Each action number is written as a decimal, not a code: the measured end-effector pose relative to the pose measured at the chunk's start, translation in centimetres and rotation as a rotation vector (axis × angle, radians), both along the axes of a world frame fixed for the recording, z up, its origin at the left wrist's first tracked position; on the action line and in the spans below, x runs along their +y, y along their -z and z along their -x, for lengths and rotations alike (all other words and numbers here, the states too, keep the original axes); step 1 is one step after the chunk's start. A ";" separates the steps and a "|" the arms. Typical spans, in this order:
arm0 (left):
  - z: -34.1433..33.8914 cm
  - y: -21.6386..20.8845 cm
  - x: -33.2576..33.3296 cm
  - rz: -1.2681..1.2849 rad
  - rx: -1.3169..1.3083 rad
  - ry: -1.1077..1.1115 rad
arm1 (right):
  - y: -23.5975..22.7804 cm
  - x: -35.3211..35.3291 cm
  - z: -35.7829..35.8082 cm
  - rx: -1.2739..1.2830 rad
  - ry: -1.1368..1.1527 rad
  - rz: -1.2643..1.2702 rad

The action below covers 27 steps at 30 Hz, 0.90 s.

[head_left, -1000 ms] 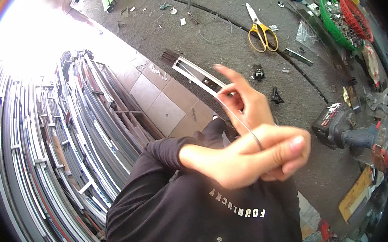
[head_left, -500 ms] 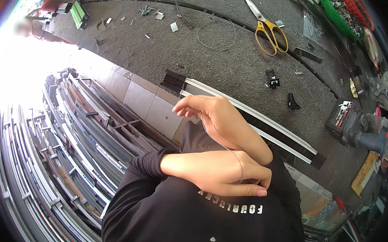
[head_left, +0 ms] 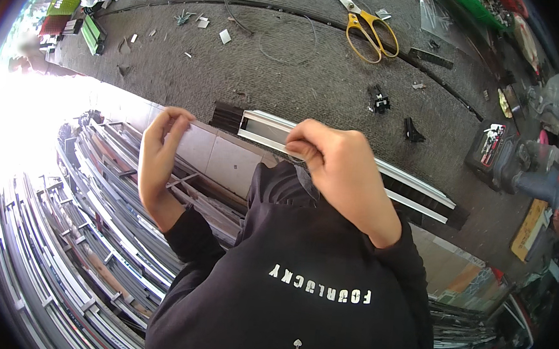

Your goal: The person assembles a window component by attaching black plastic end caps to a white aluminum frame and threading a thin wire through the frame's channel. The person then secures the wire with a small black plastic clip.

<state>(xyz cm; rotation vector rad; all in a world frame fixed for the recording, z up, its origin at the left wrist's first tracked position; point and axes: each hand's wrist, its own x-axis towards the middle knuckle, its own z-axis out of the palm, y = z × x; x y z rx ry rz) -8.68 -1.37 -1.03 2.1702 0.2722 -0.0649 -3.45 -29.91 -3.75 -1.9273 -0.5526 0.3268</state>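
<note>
With the left hand [head_left: 159,148] nearly pinched at 9 o'clock and the right hand [head_left: 346,163] curled, each grip's closure and hold cannot be determined. The silver-railed frame [head_left: 416,184] lies along the table [head_left: 188,84] edge, from the right hand's 10 o'clock to its 4 o'clock; a careless wrist push could dislodge it. Count: one frame; one pair of yellow-handled scissors [head_left: 371,32], 12 o'clock; two black plastic fittings [head_left: 379,102] [head_left: 413,130], 1 and 2 o'clock.

Two bare hands [head_left: 158,153] [head_left: 345,163], one long frame [head_left: 415,182], two black fittings [head_left: 380,102] [head_left: 413,131], one pair of scissors [head_left: 359,15]
</note>
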 end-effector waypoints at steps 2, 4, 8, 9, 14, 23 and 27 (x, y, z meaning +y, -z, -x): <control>-0.3 3.8 1.5 0.012 0.053 -0.163 | 0.4 1.2 0.5 -0.021 0.011 -0.070; -0.5 6.9 2.2 0.240 0.077 -0.137 | 0.8 2.6 0.8 -0.056 0.031 -0.069; -1.4 10.6 1.4 0.469 0.026 -0.120 | 1.2 3.4 0.9 -0.147 0.008 -0.020; -1.5 10.8 1.2 0.496 -0.005 -0.062 | 1.2 3.5 0.8 -0.165 0.005 -0.027; -1.4 10.3 0.1 0.547 0.016 0.014 | 1.4 3.5 0.6 -0.133 0.000 -0.091; -1.4 11.1 0.5 0.561 -0.104 0.017 | 0.2 0.5 0.7 -0.047 0.001 -0.171; -1.3 10.9 0.6 0.423 -0.096 0.082 | 0.0 -0.4 0.3 -0.074 -0.067 -0.155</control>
